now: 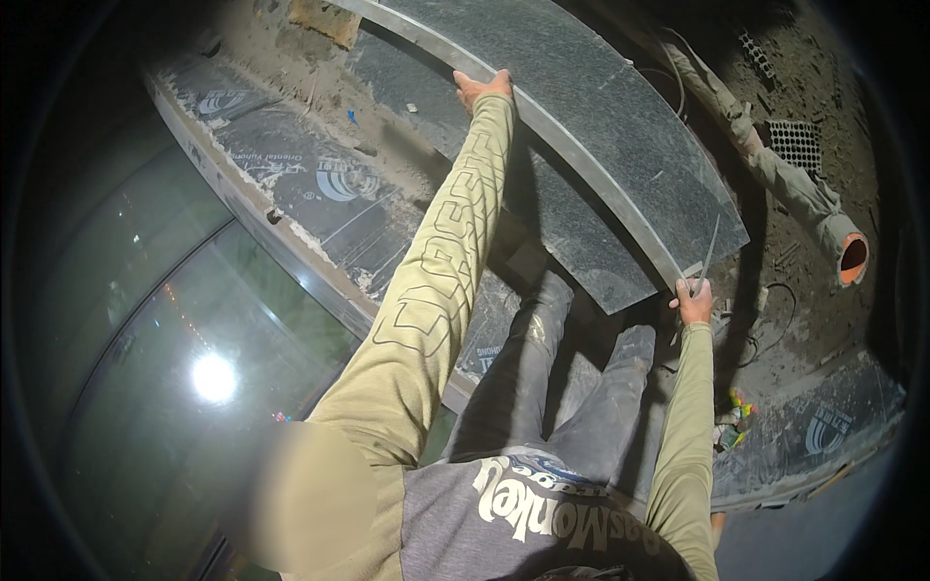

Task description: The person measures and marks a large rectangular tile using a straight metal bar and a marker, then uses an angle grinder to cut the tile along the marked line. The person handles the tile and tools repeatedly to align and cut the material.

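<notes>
A long metal straightedge [591, 174] lies across a dark grey stone slab [620, 97]; it looks bowed in this wide picture. My left hand [484, 89] is closed over the straightedge's edge, toward its far end. At the near right end of the bar, my right hand [693, 304] is closed, with the thumb near the bar's tip. A thin, pointed grey tool [712, 247] sticks up out of that hand over the slab's corner; its exact kind is unclear. Another part of dark slab [581, 237] shows on the near side of the bar.
Dark printed membrane [291, 160] covers the ledge on the left, beside a glossy glass-like surface [194, 300]. On the right, a wrapped pipe with an orange open end [853, 259] lies on dirt near a perforated black mat [794, 145]. Colourful wrappers [738, 416] lie right of my legs.
</notes>
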Demonstrator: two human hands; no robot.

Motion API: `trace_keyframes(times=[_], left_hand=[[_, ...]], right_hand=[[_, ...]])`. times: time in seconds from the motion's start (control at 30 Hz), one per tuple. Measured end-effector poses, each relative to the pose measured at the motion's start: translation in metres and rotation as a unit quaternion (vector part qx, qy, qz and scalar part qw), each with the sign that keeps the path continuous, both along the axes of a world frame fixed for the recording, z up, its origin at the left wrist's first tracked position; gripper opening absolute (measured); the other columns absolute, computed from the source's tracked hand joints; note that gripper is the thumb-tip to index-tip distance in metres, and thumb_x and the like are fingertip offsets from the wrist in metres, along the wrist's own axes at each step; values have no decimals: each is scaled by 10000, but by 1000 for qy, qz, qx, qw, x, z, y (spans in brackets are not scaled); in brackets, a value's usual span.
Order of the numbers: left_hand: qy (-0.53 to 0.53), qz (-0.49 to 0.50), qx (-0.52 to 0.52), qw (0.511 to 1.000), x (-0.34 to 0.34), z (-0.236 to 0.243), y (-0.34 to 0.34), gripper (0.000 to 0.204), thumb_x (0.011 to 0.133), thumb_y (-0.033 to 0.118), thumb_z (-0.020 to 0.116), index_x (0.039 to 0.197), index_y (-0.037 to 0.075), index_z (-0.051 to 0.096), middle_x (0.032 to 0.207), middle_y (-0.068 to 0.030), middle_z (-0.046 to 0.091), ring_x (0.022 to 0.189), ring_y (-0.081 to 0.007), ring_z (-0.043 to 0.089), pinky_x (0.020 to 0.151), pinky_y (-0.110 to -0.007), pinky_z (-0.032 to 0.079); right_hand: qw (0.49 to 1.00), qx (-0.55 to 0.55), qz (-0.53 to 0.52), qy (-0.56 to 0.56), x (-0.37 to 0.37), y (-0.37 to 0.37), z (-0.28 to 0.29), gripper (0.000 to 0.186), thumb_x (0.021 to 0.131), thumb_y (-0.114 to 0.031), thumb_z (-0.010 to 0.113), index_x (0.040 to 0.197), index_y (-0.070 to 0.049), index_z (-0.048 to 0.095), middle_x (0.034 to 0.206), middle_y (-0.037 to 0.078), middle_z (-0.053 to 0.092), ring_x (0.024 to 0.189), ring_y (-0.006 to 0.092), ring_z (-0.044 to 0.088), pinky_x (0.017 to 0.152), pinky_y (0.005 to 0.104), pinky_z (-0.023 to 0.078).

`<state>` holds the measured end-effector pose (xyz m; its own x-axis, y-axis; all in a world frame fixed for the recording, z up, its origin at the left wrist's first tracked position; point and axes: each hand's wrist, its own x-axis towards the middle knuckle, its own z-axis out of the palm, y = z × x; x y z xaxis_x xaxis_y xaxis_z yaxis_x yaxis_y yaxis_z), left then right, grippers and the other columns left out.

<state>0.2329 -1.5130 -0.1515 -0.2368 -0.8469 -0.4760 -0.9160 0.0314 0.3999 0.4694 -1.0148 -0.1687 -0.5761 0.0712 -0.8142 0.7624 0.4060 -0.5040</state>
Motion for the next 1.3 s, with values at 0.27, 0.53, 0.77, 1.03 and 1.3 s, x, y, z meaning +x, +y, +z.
trace_keyframes(times=[0.27,0.53,0.77,1.03,1.3], left_hand=[[9,13,-7,1000,-2,3,1,1029,723,224,790,1583,130,234,1570,-264,326,1438,-402,383,1184,-453,360],[35,28,-12,999,-2,-1,2,1033,698,173,793,1578,138,252,1498,-266,405,1343,-408,494,1129,-455,432],[22,29,-12,999,-3,1,1,1034,699,181,799,1578,144,255,1485,-262,417,1321,-407,514,1117,-463,441],[-5,-11,-29,999,4,-11,-6,1165,705,263,868,1608,154,139,1534,-310,305,1352,-454,466,1136,-489,416],[-69,-427,-11,902,94,28,97,1488,586,497,949,1591,24,-41,1665,-228,-30,1538,-379,136,1202,-541,298]], right_hand=[[1000,5,3,-6,-2,-1,2,371,914,-245,740,1052,10,509,925,122,646,542,189,661,542,313,527],[1000,4,1,-7,0,2,-2,386,913,-261,744,1047,10,502,936,118,628,540,189,660,544,315,521],[1000,-2,-11,-12,3,2,-5,393,911,-256,748,1056,12,499,957,119,626,537,183,653,529,316,521],[999,-20,-32,-16,2,-3,-5,369,907,-210,749,1083,5,507,945,116,634,541,178,650,520,319,531],[1000,-11,-10,-28,1,5,-7,395,894,-224,758,1100,5,511,971,126,668,586,199,698,576,336,553]])
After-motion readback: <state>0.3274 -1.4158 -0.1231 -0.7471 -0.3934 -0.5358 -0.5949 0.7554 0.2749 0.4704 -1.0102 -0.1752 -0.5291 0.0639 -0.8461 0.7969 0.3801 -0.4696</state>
